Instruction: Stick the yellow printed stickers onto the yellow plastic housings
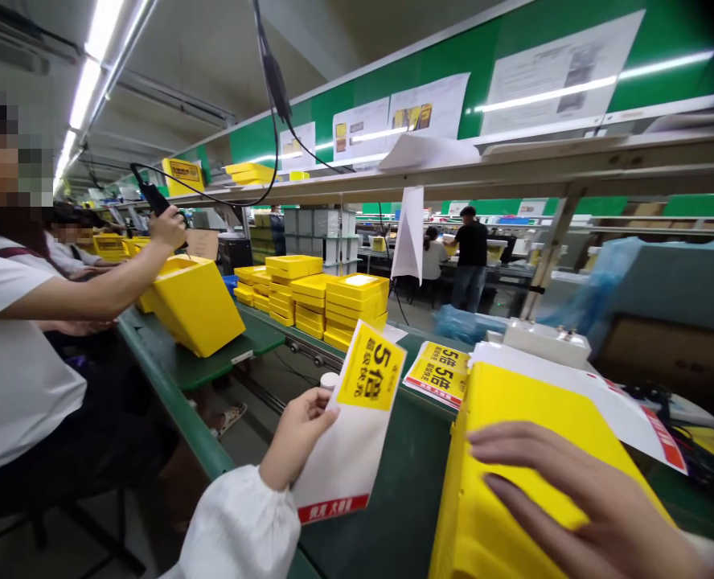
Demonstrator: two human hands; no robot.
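My left hand (297,434) grips the lower edge of a white printed card (348,458), which has a yellow panel with black "5倍" lettering and a red strip at its foot. My right hand (586,498) lies flat on a yellow plastic bin (514,474), its fingers spread and not gripping. The bin is tipped on its side on the green conveyor bench (381,498). A white sheet (574,394) with a red edge sticks out behind the bin. A similar yellow-and-white card (438,371) lies farther along the bench.
Stacks of yellow bins (326,297) stand along the bench. To the left, a co-worker's hand (167,229) holds a hanging black tool (152,193) above a large yellow bin (194,305). A shelf with papers runs overhead, and a black cable hangs from above.
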